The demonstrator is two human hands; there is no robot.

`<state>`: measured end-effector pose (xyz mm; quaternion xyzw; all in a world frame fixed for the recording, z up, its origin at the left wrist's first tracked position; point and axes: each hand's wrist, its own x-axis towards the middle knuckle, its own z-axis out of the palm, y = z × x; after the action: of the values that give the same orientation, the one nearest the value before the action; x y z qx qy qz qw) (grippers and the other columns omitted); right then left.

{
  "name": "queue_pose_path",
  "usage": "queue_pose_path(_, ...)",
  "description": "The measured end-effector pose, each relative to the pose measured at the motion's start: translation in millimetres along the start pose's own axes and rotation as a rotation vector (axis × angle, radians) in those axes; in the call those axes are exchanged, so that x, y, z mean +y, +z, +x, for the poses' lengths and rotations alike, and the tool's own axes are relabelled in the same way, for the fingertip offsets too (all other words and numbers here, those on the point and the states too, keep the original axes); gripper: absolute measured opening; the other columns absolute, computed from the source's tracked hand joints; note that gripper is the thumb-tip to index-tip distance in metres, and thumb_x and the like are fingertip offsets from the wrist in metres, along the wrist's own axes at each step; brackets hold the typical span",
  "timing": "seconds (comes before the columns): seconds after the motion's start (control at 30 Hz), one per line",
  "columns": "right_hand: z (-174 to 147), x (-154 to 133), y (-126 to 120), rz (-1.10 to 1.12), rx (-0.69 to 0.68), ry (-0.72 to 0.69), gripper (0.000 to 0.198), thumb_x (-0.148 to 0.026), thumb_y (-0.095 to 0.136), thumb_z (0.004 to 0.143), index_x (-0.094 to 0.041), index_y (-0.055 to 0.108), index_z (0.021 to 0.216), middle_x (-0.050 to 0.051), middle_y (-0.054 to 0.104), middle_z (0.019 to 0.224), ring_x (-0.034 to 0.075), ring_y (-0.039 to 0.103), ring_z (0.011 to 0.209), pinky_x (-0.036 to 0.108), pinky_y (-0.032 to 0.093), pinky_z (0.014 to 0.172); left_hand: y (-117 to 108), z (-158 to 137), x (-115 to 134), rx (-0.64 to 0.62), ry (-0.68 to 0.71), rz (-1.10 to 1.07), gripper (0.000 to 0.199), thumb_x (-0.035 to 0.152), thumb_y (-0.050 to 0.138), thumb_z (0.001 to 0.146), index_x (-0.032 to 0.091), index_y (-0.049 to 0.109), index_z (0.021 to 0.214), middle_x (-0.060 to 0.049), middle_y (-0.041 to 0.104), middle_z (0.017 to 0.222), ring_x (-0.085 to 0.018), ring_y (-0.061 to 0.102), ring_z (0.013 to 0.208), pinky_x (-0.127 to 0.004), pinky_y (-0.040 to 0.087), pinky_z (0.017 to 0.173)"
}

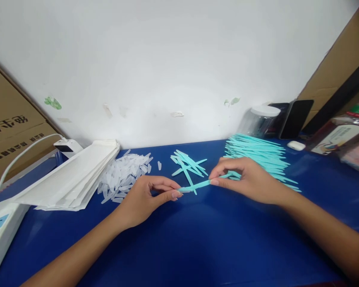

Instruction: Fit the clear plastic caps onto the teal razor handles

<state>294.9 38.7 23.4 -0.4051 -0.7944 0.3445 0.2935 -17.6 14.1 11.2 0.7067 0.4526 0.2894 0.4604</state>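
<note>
Between my hands, above the blue table, a turquoise eyebrow razor (201, 185) is held nearly level. My left hand (149, 197) is closed, its thumb and fingers pinching a translucent cap (185, 190) at the razor's left end. My right hand (247, 177) pinches the razor's other end, and more turquoise shows under its fingers. A small pile of turquoise razors (190, 163) lies just behind my hands. Beyond my right hand is a large heap of turquoise razors (254, 153). Many loose translucent caps (122, 173) lie beside my left hand.
White paper bags (74, 179) are stacked at the left, near a power strip (6, 227) and a white device (68, 146) with a cable. A clear jar (260, 119), a phone (296, 118), an earbud case (296, 145) and a bottle (338, 133) stand at the right.
</note>
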Motion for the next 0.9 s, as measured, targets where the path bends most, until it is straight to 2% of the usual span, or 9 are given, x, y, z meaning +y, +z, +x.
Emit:
queue_pose_path(0.17,0,3,16,0.083,0.012,0.034,0.024,-0.049,0.08,0.092,-0.025,0.083,0.092,0.004,0.076,0.097,0.02,0.068,0.091,0.034,0.053,0.087,3,1,-6,0.002,-0.004,-0.058,0.019,0.044,0.077,0.096,0.028,0.085,0.105,0.0,0.084,0.087,-0.02,0.081,0.087,-0.029,0.064,0.086)
queue_pose_path(0.23,-1,5,19,0.076,-0.013,0.048,0.024,-0.049,0.079,0.092,-0.025,0.083,0.093,0.003,0.074,0.092,0.018,0.065,0.085,0.032,0.051,0.081,3,1,-9,0.024,0.0,-0.002,0.021,0.046,0.077,0.096,0.029,0.084,0.105,0.0,0.084,0.088,-0.021,0.081,0.088,-0.032,0.065,0.086)
queue_pose_path(0.33,-1,8,22,0.092,-0.088,0.107,0.027,-0.051,0.077,0.093,-0.024,0.081,0.097,0.0,0.066,0.074,0.014,0.055,0.067,0.028,0.043,0.062,2,3,-15,0.193,0.105,0.274,0.025,0.051,0.073,0.098,0.031,0.082,0.109,-0.001,0.083,0.103,-0.024,0.077,0.099,-0.039,0.063,0.091)
queue_pose_path(0.43,3,11,22,0.124,-0.049,0.165,0.03,-0.052,0.074,0.095,-0.022,0.078,0.095,-0.001,0.064,0.069,0.012,0.048,0.06,0.027,0.037,0.056,-3,7,-28,0.33,0.28,0.678,0.034,0.05,0.06,0.106,0.031,0.074,0.13,-0.006,0.074,0.135,-0.032,0.063,0.132,-0.056,0.051,0.114)
queue_pose_path(0.5,6,13,22,0.11,0.065,0.177,0.031,-0.051,0.072,0.096,-0.021,0.077,0.095,0.002,0.071,0.077,0.013,0.053,0.063,0.027,0.041,0.058,-8,10,-39,0.318,0.266,0.9,0.045,0.05,0.053,0.109,0.032,0.061,0.15,-0.008,0.056,0.161,-0.038,0.042,0.154,-0.069,0.036,0.123)
queue_pose_path(0.6,8,14,22,0.113,0.117,0.232,0.041,-0.056,0.065,0.099,-0.021,0.077,0.117,0.004,0.074,0.081,0.015,0.059,0.06,0.028,0.047,0.057,-13,14,-52,0.221,0.19,1.042,0.058,0.056,0.046,0.11,0.03,0.048,0.162,-0.01,0.042,0.171,-0.042,0.029,0.162,-0.075,0.03,0.124)
queue_pose_path(0.67,7,14,20,0.1,0.066,0.269,0.052,-0.061,0.058,0.102,-0.022,0.072,0.133,0.003,0.073,0.077,0.015,0.058,0.054,0.028,0.046,0.051,-15,15,-57,0.196,0.183,1.067,0.058,0.058,0.044,0.11,0.027,0.052,0.159,-0.01,0.046,0.169,-0.041,0.031,0.161,-0.074,0.029,0.125)
queue_pose_path(0.73,6,13,16,0.028,0.056,0.261,0.055,-0.063,0.055,0.102,-0.022,0.073,0.135,0.003,0.072,0.073,0.016,0.059,0.053,0.029,0.046,0.051,-17,16,-59,0.214,0.21,1.06,0.055,0.058,0.047,0.109,0.025,0.061,0.151,-0.01,0.054,0.163,-0.041,0.04,0.156,-0.071,0.034,0.125)
queue_pose_path(0.9,7,25,-20,-0.351,0.272,0.187,0.045,-0.061,0.058,0.1,-0.024,0.083,0.108,0.008,0.082,0.102,0.022,0.069,0.071,0.034,0.05,0.063,-21,18,-55,0.252,0.296,0.909,0.034,0.043,0.054,0.108,0.025,0.079,0.121,-0.007,0.076,0.135,-0.032,0.07,0.126,-0.056,0.054,0.112)
